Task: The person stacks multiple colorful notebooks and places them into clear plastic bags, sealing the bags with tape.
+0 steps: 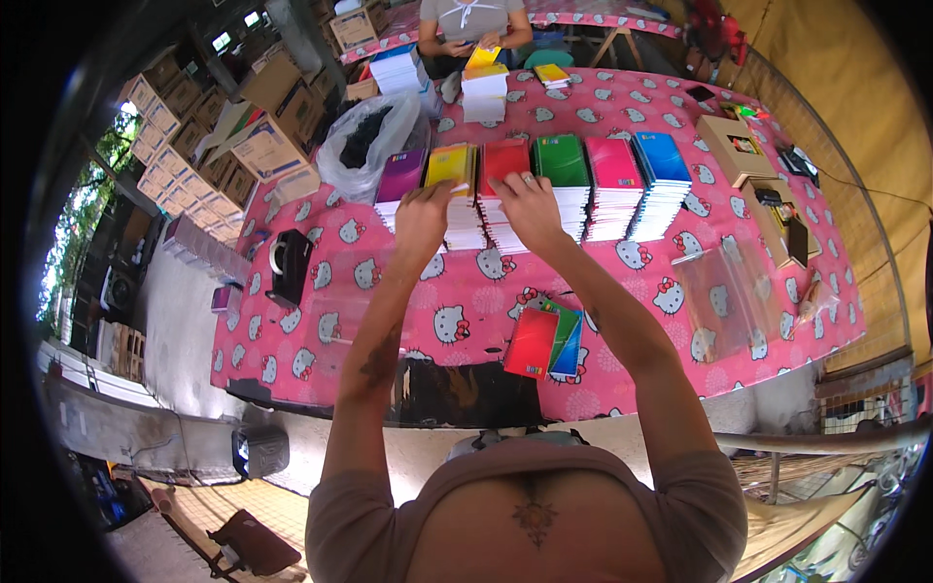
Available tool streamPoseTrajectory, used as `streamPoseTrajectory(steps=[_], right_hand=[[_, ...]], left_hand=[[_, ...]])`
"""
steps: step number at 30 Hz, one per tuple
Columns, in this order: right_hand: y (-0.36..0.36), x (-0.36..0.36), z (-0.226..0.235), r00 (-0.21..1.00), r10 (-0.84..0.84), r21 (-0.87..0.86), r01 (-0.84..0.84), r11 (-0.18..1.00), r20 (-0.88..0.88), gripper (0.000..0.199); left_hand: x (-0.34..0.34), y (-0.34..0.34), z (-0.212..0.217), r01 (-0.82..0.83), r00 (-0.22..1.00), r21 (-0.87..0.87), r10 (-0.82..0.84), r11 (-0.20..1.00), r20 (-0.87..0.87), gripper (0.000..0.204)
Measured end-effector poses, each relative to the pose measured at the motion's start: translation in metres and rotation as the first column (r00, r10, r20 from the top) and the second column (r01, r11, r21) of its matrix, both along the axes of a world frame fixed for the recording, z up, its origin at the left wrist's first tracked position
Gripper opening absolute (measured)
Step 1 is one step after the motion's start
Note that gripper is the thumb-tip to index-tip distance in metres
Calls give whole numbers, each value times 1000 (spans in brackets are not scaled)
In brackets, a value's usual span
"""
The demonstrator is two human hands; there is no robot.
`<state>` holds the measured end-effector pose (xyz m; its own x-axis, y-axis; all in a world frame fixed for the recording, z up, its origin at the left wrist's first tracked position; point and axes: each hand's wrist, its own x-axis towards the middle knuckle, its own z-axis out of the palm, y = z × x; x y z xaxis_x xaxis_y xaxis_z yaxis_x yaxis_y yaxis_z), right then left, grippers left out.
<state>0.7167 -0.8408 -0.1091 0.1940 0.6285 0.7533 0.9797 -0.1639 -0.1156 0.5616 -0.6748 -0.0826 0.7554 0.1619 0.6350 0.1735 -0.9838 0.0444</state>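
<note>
Stacks of spiral notebooks stand in a row in front of me. My left hand is closed at the near edge of the yellow notebook, fingertips pinching its corner. Beside it, my right hand bends its fingers over the near edge of the red notebook on top of its stack. The purple notebook stack is left of my left hand. Green, pink and blue notebook stacks continue to the right. Nearer me, between my forearms, lie a fanned red notebook, green one and blue one.
A clear plastic bag with dark contents sits left of the stacks. A black tape dispenser is at the left, clear plastic sheets and open cardboard boxes at the right. Across the table, a person handles a yellow notebook.
</note>
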Motion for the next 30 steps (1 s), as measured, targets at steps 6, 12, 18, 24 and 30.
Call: streamPoseTrajectory(steps=[6, 12, 18, 24, 30], right_hand=[[-140, -25, -23, 814, 307, 112, -290, 950, -493, 25], [-186, -25, -145, 496, 277, 40, -436, 899, -823, 39], [-154, 35, -44, 941, -286, 20, 294, 956, -182, 65], [-146, 85, -1, 939, -340, -51, 337, 940, -57, 42], [-214, -9, -71, 621, 239, 344, 51, 938, -746, 30]], left_hand=[[-83, -103, 82, 98, 993, -460, -58, 883, 99, 19], [-22, -167, -84, -24, 743, -397, -249, 917, -622, 35], [75, -165, -35, 170, 983, -237, -148, 957, 108, 28], [122, -91, -5, 316, 937, 110, -328, 942, 117, 29], [19, -108, 50, 250, 887, -340, -74, 907, 456, 28]])
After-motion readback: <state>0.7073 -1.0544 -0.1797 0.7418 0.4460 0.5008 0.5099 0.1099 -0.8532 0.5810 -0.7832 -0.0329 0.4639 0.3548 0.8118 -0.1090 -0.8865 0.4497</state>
